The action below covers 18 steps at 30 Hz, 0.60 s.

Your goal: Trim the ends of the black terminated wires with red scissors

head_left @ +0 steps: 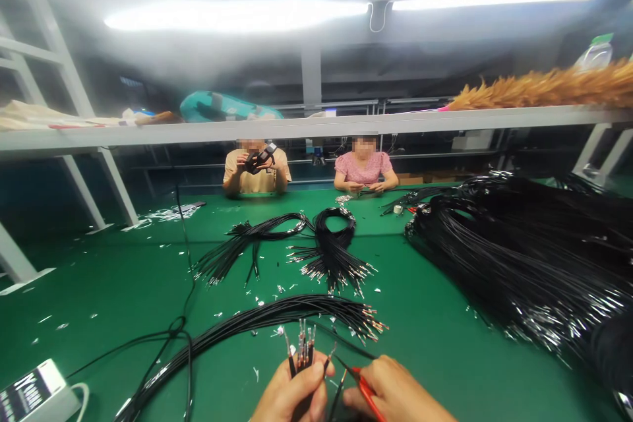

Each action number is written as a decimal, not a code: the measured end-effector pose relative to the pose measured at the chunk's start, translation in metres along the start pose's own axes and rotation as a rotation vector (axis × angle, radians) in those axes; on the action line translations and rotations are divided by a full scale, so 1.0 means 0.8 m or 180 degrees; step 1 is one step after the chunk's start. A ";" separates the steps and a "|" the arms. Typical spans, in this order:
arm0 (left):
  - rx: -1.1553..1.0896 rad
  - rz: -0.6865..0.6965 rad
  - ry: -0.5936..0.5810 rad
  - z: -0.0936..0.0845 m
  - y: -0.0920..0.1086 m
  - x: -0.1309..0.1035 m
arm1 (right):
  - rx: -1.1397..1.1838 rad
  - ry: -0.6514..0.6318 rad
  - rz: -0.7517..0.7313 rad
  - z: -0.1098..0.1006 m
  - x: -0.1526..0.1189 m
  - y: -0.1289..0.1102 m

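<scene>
Working on bared cable ends, one at a time, appears to be the step in hand. A small bunch of thin black cables with silvery stripped tips (310,351) is grasped upright in the left hand (299,390), near the front of the green tabletop (475,382). A slim hand tool with red handles (368,395) is gripped in the right hand (395,388), its dark tips pointed toward the bunch; whether a wire is touched by them cannot be told. Just beyond, a long curved bundle of black cables with coppery ends (277,310) is laid. For the next move, a steady hold and careful alignment of the tips seem called for.
</scene>
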<state>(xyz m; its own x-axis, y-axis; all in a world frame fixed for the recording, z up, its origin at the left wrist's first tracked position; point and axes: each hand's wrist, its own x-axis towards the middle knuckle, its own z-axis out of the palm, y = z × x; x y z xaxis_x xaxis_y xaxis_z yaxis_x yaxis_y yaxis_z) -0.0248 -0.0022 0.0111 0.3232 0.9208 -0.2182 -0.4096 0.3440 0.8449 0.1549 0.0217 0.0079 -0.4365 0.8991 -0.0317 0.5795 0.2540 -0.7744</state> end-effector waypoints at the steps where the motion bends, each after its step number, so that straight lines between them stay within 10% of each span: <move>1: 0.0052 0.0050 -0.0020 -0.001 0.001 0.001 | -0.0101 0.0158 0.0113 0.001 0.001 0.004; 9: 0.0768 0.0406 0.0287 0.010 -0.014 0.013 | 0.2080 0.0272 0.0294 0.003 0.003 -0.013; 18: 0.0534 0.0545 0.0424 0.018 -0.025 0.017 | 0.2651 0.0478 0.0119 0.020 0.003 -0.015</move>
<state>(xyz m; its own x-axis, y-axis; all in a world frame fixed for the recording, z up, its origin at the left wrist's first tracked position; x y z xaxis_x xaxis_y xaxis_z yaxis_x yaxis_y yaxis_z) 0.0001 0.0005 -0.0017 0.1418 0.9828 -0.1180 -0.2980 0.1560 0.9417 0.1355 0.0152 0.0069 -0.2970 0.9545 -0.0281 -0.1303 -0.0696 -0.9890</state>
